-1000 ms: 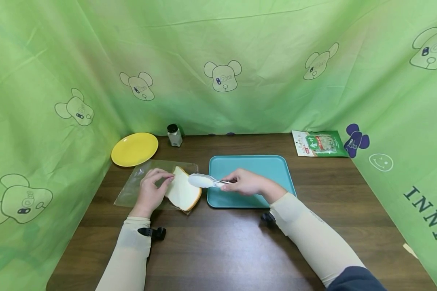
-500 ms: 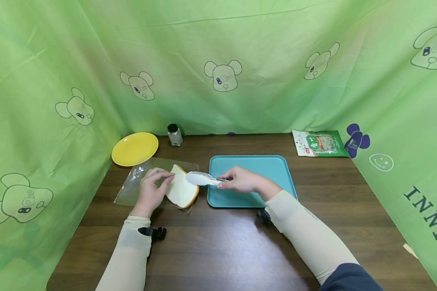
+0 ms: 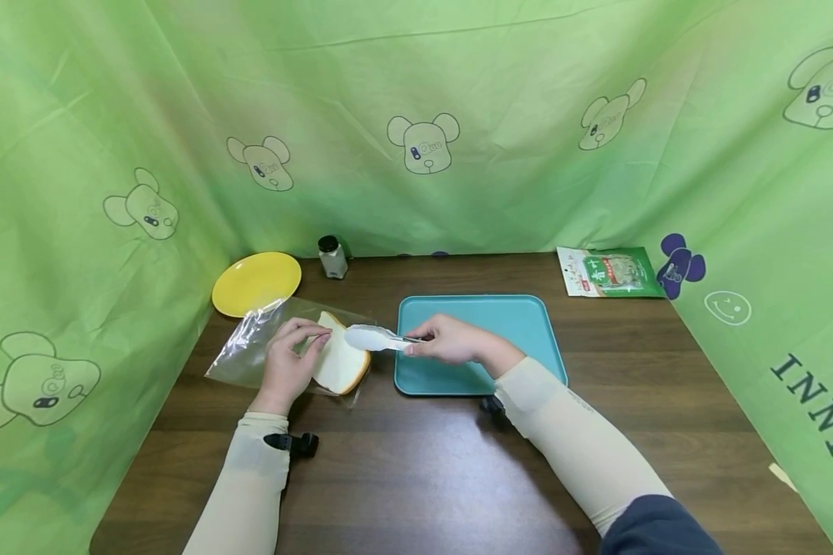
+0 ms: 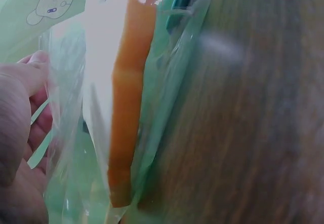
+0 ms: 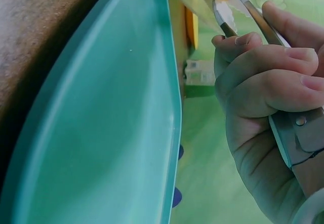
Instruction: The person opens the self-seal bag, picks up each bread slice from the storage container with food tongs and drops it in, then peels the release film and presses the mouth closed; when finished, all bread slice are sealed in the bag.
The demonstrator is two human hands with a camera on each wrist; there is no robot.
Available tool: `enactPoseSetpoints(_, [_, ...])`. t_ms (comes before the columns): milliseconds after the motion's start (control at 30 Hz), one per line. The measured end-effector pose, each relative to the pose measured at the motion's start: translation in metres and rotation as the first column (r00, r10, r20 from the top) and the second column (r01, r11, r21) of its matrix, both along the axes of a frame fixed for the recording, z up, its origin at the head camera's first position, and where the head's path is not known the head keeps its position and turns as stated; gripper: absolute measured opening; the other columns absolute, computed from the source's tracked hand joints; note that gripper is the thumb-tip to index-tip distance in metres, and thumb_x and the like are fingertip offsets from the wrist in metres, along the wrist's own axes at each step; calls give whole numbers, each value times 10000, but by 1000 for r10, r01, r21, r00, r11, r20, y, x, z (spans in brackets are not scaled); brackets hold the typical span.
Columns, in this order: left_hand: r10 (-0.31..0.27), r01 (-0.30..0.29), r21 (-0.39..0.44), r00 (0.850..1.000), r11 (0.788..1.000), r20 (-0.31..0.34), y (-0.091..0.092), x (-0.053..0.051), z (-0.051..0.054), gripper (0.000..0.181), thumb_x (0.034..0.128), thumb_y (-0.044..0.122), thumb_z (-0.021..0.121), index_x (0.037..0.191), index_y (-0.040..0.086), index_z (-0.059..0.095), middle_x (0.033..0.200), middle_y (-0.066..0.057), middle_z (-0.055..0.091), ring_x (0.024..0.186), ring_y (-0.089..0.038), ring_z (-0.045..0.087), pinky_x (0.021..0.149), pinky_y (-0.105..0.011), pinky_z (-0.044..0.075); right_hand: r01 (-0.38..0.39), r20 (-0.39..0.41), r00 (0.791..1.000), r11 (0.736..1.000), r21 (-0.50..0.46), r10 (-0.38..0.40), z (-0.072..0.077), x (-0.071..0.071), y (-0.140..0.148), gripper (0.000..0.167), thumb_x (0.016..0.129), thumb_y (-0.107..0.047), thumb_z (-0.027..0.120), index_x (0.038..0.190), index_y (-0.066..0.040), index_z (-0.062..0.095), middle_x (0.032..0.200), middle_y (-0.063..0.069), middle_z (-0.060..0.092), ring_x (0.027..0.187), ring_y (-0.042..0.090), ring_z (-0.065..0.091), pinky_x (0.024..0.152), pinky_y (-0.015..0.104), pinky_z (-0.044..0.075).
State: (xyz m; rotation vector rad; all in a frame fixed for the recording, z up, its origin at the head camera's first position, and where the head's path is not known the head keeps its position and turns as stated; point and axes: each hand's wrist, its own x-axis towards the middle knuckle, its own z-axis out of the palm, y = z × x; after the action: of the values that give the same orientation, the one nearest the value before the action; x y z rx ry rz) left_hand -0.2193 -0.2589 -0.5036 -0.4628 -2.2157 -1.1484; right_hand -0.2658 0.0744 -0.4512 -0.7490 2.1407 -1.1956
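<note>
Landmark: blue tray point(image 3: 503, 312) on the wooden surface point(image 3: 403, 478). 1 bread slice point(image 3: 342, 366), just left of the tray; clear bag point(image 3: 243, 362) film shows on both sides of it in the left wrist view. Left hand point(image 3: 291, 362), left of the tray and just beyond the slice: thumb and fingers pinch the bag film; slice lies immediately to that hand's right. Right hand point(image 3: 451, 339), above the tray: fingers wrapped around the tongs point(image 3: 375, 338), whose head overlaps the slice's tray-side edge; clamped or merely touching, cannot tell. Slice lies left of the right hand, past the tongs' head. Yellow plate point(image 3: 257, 285) and 1 dark-lidded jar point(image 3: 333, 260): behind-left of the tray. Green-and-white packet point(image 3: 614, 274): behind-right of the tray.
</note>
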Motion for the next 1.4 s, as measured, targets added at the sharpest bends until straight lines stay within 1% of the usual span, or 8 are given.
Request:
enactPoseSetpoints(300, [7,-5,42,999,999,-49,2,1,0,161,897,-2,819,999,121,832,1004,-19,707,1007,-211,633,873,-233,469,17,-12,1000,1000,11,-17,0,-4,-6,349,1024,-257,710,1328,-86,729,563,-67,383,441,74,334,412,232,316])
enactPoseSetpoints(400, [2,1,59,999,998,-54,4,1,0,168,884,-23,823,993,105,832,1000,-45,706,1006,-237,634,891,-211,456,25,7,1000,1000,0,-25,1,-4,-6,367,1021,-257,716,1345,-82,717,566,-59,388,438,79,327,412,235,314])
enactPoseSetpoints(600, [-5,11,76,997,997,-72,9,2,1,182,846,-104,818,963,36,819,979,-122,703,992,-300,630,907,-204,445,10,-13,1000,1000,6,-10,3,-5,-9,364,1020,-267,716,1334,-83,722,590,-58,430,446,75,341,422,232,323])
enactPoseSetpoints(867, [-27,40,107,992,993,-125,24,15,23,148,849,-157,780,958,-56,785,946,-187,689,942,-326,630,906,-203,447,-5,-44,999,1000,13,6,2,-7,-14,316,1024,-262,710,1287,-92,753,605,-68,431,458,70,348,428,230,320])
enactPoseSetpoints(933, [-27,43,113,990,993,-139,27,17,27,148,845,-163,779,956,-65,781,938,-192,688,929,-331,634,906,-201,449,-6,-26,1000,1000,10,6,2,-7,-15,317,1020,-255,714,1293,-96,751,590,-69,422,451,69,345,423,230,320])
enactPoseSetpoints(1100, [-14,36,125,986,991,-166,29,19,30,157,826,-184,781,939,-75,777,926,-205,687,918,-347,636,928,-203,450,-10,32,999,1000,-2,10,0,-8,-17,329,1019,-246,717,1306,-88,742,562,-62,402,438,73,339,417,235,320])
enactPoseSetpoints(1267, [-15,39,133,984,990,-176,31,18,31,164,817,-199,777,932,-82,774,914,-215,681,899,-337,628,912,-200,448,-4,-6,1000,1000,27,4,-1,-9,-19,377,1022,-280,715,1343,-83,718,560,-63,408,446,75,345,423,235,328])
enactPoseSetpoints(1400, [-21,46,132,983,990,-185,32,18,30,169,814,-203,778,931,-82,773,910,-203,682,901,-328,625,916,-200,452,-4,2,1000,1000,19,4,1,-9,-23,460,1021,-290,716,1401,-36,662,551,-65,399,441,75,340,422,235,328])
